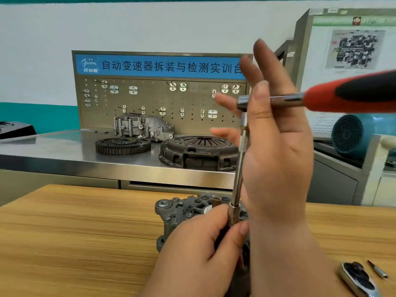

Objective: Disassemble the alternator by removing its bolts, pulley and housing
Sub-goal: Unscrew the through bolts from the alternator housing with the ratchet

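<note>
Alternator sits on wooden table, directly under and partly covered by left hand. Left hand pinches socket between thumb and curled fingers, socket down on alternator top. Extension bar rises near-vertical from socket, just left of right hand. Right hand is spread wide, fingers straight and pointing up, thumb lying across the neck of the ratchet; red-black handle runs out to the right of that hand. Whether the thumb clamps the neck: cannot tell. Chrome tool and small bit lie on the table below-right of right hand. Clutch cover on steel bench beyond both hands.
</note>
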